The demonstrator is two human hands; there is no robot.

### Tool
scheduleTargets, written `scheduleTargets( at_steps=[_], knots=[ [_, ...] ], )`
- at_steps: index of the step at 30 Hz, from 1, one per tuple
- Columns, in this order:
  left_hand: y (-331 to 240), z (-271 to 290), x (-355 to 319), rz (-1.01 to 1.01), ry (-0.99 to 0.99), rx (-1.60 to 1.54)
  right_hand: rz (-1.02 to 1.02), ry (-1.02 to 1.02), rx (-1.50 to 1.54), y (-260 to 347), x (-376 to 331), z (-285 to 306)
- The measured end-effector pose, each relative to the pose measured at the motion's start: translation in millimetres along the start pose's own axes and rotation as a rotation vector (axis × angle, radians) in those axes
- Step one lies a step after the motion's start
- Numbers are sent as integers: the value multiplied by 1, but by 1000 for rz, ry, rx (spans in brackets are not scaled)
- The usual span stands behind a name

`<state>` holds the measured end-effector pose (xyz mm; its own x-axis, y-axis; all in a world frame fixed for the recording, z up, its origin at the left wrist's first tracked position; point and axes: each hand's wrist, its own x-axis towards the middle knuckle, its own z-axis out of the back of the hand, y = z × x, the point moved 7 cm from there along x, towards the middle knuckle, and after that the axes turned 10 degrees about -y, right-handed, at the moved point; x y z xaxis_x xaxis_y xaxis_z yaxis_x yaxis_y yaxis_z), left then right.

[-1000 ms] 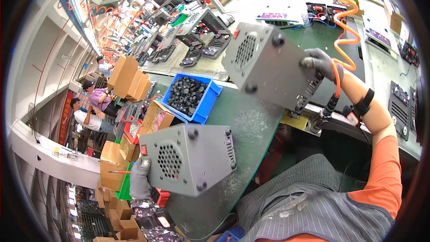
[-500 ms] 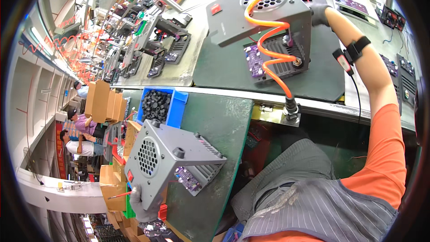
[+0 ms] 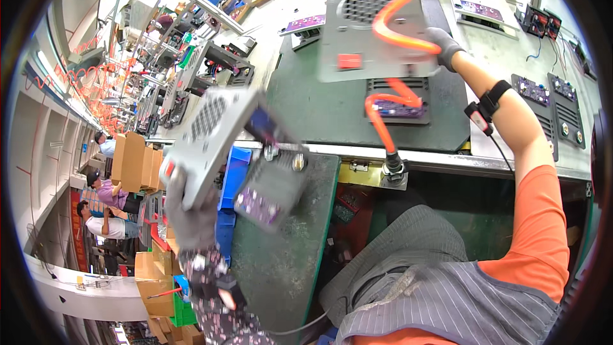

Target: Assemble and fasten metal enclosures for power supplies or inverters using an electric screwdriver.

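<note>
Carried the left grey housing (image 3: 214, 144) with the left hand (image 3: 191, 217) from over the near worktop (image 3: 287, 262) to farther off, blocking most of the blue bin (image 3: 236, 172) and hiding its black parts. Turned it from feet in view to open side in view, baring a purple board (image 3: 258, 207). Moved the right grey housing (image 3: 354, 38) farther off over the green mat (image 3: 300, 102) with the right hand (image 3: 445, 48); swung its red switch (image 3: 349, 61) round to the near side. Drew the left hand well apart from the red screwdriver (image 3: 165, 293).
</note>
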<state>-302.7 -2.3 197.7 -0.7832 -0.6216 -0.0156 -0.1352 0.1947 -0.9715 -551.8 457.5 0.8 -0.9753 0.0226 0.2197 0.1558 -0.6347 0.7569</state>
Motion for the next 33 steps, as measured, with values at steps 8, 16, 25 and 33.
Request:
scheduleTargets(
  at_steps=[8, 16, 25, 33],
  knots=[
    [93, -119, 87, 258, 514, -422, -122, -86, -115, 54, -27, 15],
    [88, -96, 85, 33, 407, 315, -144, -209, 27, 51, -65, 54],
    [78, 254, -61, 29, -208, 1107, 286, 546, 778, 136, -244, -13],
    [118, 346, -238, -194, -351, 1868, 424, 1357, 22, 130, -346, -280]
  ],
)
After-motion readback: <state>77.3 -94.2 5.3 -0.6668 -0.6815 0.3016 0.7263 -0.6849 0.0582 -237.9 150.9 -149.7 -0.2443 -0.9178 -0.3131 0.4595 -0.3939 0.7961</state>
